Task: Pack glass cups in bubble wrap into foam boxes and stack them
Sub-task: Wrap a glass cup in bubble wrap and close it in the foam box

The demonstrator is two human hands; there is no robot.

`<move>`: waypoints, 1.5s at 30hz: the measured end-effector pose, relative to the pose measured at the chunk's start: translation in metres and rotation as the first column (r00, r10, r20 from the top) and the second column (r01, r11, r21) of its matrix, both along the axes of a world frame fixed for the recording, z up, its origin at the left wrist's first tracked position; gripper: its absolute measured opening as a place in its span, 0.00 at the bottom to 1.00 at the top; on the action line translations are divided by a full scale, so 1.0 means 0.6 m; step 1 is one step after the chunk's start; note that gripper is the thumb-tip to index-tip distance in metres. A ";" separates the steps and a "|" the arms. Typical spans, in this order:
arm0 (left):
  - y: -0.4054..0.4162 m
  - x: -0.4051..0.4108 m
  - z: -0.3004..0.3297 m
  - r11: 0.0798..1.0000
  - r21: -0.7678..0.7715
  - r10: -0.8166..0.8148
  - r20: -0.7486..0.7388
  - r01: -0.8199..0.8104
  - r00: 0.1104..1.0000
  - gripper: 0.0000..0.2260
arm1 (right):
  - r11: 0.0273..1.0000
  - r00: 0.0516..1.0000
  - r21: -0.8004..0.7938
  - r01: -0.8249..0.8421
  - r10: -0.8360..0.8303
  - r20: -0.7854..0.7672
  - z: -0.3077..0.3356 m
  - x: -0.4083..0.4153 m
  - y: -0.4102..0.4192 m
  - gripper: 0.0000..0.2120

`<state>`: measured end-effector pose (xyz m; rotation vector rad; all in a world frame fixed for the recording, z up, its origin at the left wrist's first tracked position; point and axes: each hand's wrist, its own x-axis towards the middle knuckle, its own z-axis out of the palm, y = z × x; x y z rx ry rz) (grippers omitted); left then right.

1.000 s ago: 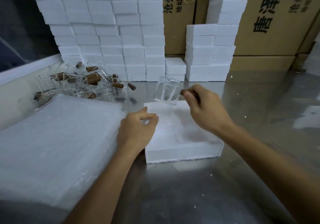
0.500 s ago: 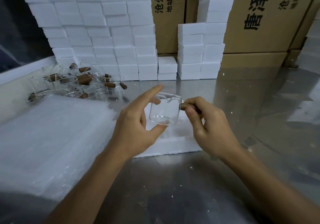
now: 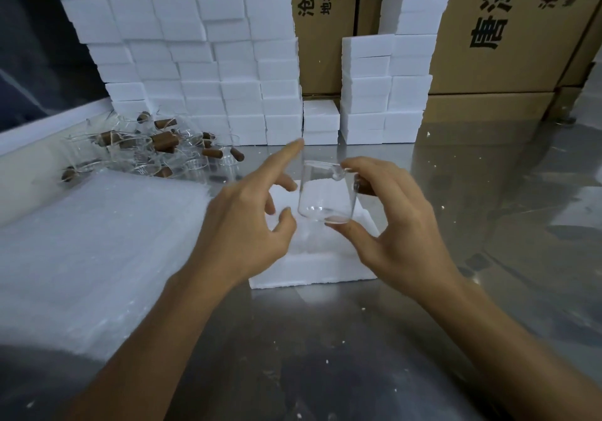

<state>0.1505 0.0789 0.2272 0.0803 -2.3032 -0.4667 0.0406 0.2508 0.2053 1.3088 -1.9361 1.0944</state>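
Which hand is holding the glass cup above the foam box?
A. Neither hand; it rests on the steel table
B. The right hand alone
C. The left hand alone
B: the right hand grips the glass cup between thumb and fingers, while the left hand is spread open beside it, not touching.

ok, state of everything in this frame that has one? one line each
glass cup: held off the table, bare, no wrap.
right hand: grips the cup, thumb under its base.
left hand: open, beside the cup, forefinger out.
foam box: on the table under the cup.
bubble wrap: flat stack, left.
loose cups: heaped, unwrapped.
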 end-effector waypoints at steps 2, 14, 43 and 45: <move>-0.012 0.010 0.015 0.967 -0.087 0.233 -0.089 -0.241 0.968 0.27 | 1.000 1.000 -0.023 0.018 -0.018 -0.008 0.000 -0.006 0.004 0.29; -0.109 0.035 0.019 0.539 0.048 0.752 0.422 -0.841 0.506 0.10 | 0.996 1.000 -0.084 -0.008 0.008 0.007 -0.001 -0.009 0.005 0.29; 0.011 -0.007 -0.009 0.982 0.167 0.118 -0.146 -0.093 0.982 0.15 | 0.965 0.883 -0.244 0.093 0.033 0.468 0.012 -0.008 0.010 0.15; 0.009 -0.011 -0.009 0.954 0.280 0.154 -0.141 -0.109 0.978 0.03 | 0.960 0.856 -0.268 0.083 0.069 0.512 0.014 -0.005 0.008 0.15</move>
